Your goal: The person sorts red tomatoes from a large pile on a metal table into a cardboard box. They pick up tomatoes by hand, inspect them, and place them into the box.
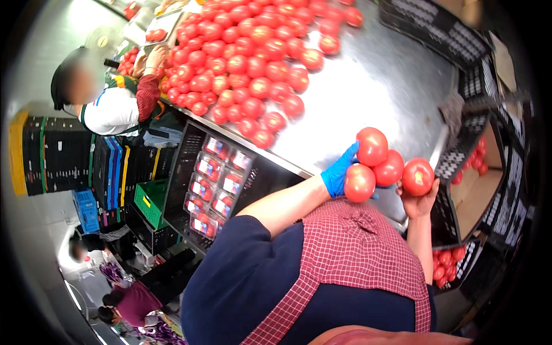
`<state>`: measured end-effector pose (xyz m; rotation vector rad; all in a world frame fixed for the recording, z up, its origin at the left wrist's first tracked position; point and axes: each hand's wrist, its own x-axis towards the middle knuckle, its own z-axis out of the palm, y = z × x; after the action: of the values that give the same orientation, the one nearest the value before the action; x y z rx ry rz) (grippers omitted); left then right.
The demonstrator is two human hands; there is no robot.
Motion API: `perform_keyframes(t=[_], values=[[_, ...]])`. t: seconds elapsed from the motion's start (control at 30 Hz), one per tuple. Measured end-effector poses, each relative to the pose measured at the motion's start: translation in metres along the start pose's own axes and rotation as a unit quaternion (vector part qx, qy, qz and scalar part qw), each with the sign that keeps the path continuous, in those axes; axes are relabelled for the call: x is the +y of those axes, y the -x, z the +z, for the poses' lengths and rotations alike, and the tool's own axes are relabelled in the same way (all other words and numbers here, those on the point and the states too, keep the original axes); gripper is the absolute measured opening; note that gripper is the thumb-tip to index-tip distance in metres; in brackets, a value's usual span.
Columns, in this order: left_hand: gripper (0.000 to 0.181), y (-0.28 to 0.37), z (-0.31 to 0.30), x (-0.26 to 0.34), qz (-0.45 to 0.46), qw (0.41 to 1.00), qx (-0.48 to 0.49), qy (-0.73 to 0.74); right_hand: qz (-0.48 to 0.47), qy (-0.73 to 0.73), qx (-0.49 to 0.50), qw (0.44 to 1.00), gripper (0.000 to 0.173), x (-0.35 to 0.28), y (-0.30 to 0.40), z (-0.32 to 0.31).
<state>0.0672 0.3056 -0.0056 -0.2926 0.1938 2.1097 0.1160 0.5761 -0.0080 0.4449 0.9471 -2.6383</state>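
My left hand (pixel 340 172), in a blue glove, holds three large red tomatoes (pixel 371 146) bunched together; most of its fingers are hidden beneath them. A single tomato (pixel 418 177) rests in my bare right hand (pixel 418 205), its stem scar facing up, close beside the bunch. Both hands are in front of my checked apron, at the near edge of a steel table (pixel 358 95). A large pile of loose tomatoes (pixel 254 64) covers the table's far left part.
A black crate (pixel 241 185) of packed tomato punnets (pixel 207 168) stands below the table's left edge. At right are black crates, one (pixel 478 194) lined with cardboard and holding tomatoes. A co-worker (pixel 116 103) stands at upper left beside a tray (pixel 166 26). Other people are farther off.
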Motion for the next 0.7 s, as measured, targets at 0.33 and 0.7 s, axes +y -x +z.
perform_keyframes(t=[0.33, 0.7], values=[[0.080, 0.189, -0.053, 0.199, 0.282, 0.959, 0.038, 0.001, 0.149, 0.002, -0.003, 0.989, 0.077, 0.141, -0.107, 0.175], [0.089, 0.308, -0.087, 0.359, 0.496, 0.867, 0.018, 0.038, 0.199, 0.091, 0.015, 0.976, 0.079, 0.172, -0.160, 0.216]])
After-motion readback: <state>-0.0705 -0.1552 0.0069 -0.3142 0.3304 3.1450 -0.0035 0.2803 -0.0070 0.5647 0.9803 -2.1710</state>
